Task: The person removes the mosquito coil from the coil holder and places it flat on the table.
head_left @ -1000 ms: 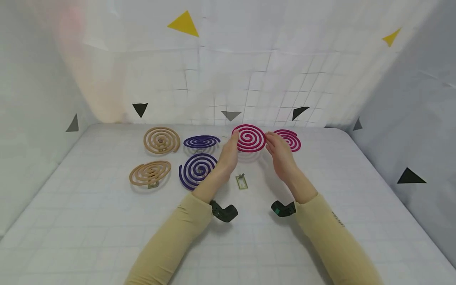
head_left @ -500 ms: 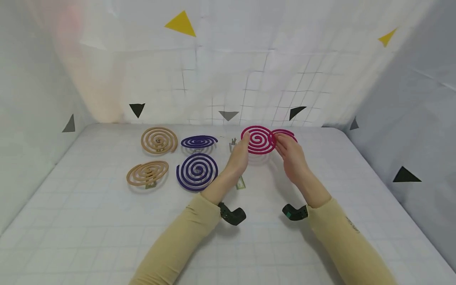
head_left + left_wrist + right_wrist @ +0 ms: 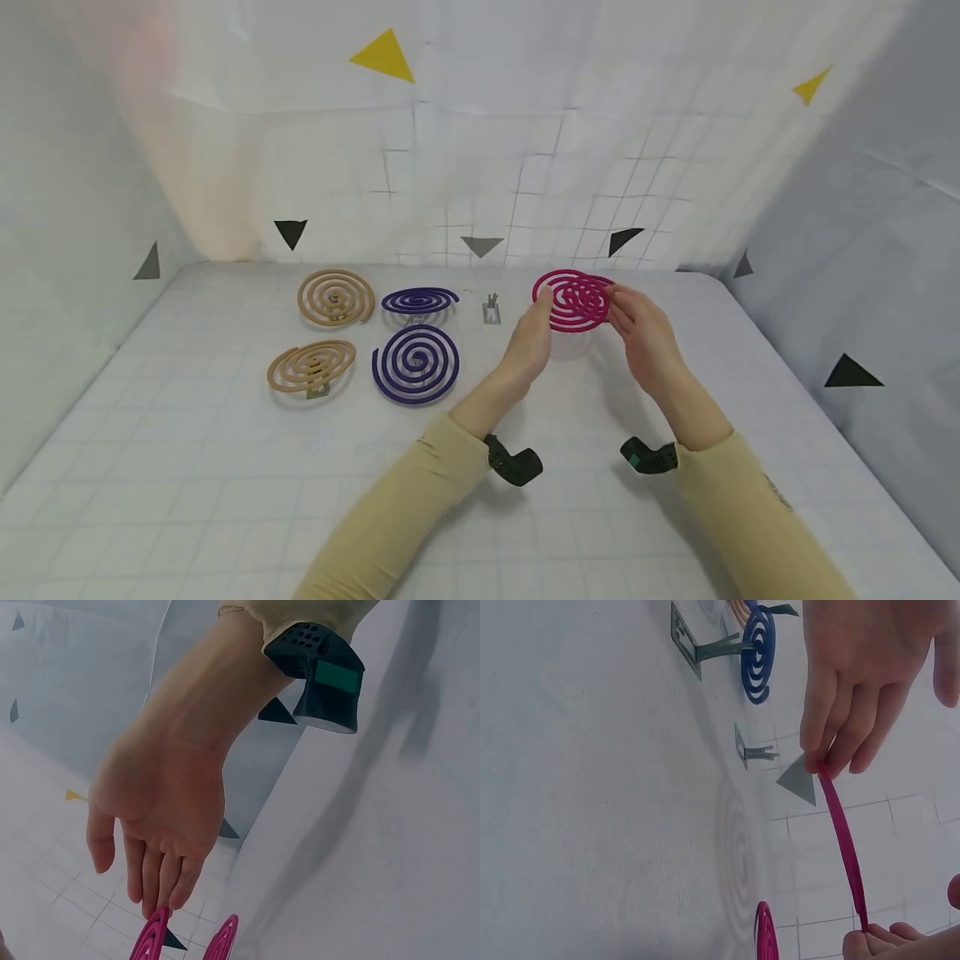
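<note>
A magenta mosquito coil (image 3: pixel 568 317) hangs above the table, supported at its edges between my two hands. The straight fingertips of my left hand (image 3: pixel 529 343) touch its left edge. From the right, the fingertips of my right hand (image 3: pixel 649 340) meet the opposite edge. In the right wrist view this coil (image 3: pixel 843 832) is seen nearly edge-on, spanning both sets of fingertips, with the left thumb held apart. Behind and below it sits a second magenta coil (image 3: pixel 766 934), overlapped by the first in the head view. A small metal coil stand (image 3: pixel 491 313) stands bare, left of my left hand.
Two blue coils (image 3: pixel 416 364) and two tan coils (image 3: pixel 335 297) rest on metal stands to the left, in a front and a back row. The white grid-lined table (image 3: pixel 225 483) meets white sheet walls (image 3: pixel 480 167) marked with triangles.
Both hands have carried the magenta coil to the right, and it now overlaps the second magenta coil. The back metal stand has come into view; the front bare one is now hidden.
</note>
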A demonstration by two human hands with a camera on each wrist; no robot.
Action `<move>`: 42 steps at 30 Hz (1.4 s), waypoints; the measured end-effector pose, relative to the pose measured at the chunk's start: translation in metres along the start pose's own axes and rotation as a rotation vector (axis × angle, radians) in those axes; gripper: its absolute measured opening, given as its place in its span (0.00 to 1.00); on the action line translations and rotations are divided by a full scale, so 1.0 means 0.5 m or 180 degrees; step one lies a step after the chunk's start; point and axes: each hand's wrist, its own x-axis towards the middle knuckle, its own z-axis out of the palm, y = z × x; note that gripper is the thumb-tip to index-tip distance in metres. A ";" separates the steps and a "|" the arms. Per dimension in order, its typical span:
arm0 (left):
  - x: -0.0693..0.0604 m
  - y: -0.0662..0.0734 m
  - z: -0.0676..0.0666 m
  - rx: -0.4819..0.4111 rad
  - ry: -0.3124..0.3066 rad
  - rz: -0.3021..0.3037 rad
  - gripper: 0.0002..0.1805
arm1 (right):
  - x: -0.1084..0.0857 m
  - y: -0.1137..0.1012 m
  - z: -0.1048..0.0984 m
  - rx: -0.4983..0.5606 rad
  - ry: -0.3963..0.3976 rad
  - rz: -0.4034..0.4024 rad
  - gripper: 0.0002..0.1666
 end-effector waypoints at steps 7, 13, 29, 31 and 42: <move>-0.002 -0.002 0.047 0.0082 0.0085 0.0004 0.40 | -0.014 0.004 -0.044 -0.0023 -0.0082 -0.0029 0.38; 0.000 -0.009 0.080 0.0178 0.0138 -0.0040 0.38 | -0.024 0.006 -0.073 -0.0067 -0.0048 -0.0014 0.40; -0.011 -0.025 0.130 0.0006 0.0012 -0.0240 0.36 | -0.034 0.025 -0.132 0.0096 0.0036 0.0125 0.43; -0.012 -0.027 0.131 -0.0028 -0.0001 -0.0233 0.37 | -0.034 0.027 -0.135 0.0104 0.0007 0.0150 0.44; -0.001 -0.029 0.114 -0.0197 -0.0314 -0.0269 0.37 | -0.025 0.041 -0.145 -0.0014 -0.0005 0.0107 0.42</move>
